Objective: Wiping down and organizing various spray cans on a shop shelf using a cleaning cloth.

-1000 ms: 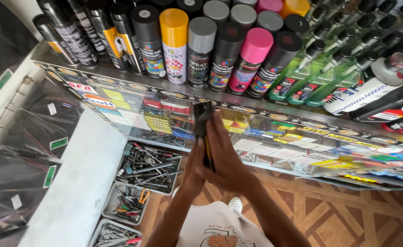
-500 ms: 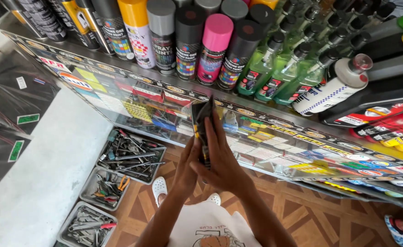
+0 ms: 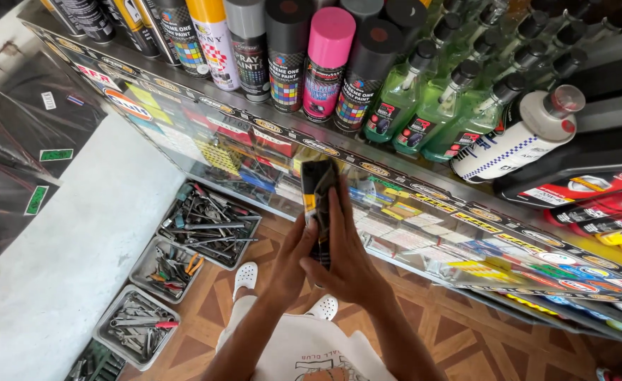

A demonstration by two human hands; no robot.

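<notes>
Head view: both hands' grip, left hand (image 3: pixel 293 257) and right hand (image 3: pixel 349 261), pinching a flat black-and-yellow packet (image 3: pixel 318 190).

A glossy black and yellow plastic packet (image 3: pixel 318 204) is pinched between both hands. Shiny metal spray cans (image 3: pixel 286 60) are capped in smooth plastic, the glass counter (image 3: pixel 424 212) is pretty reflective, and the tool trays (image 3: pixel 208 226) look like dull grey metal on a polished wood-pattern floor (image 3: pixel 480 331).
</notes>
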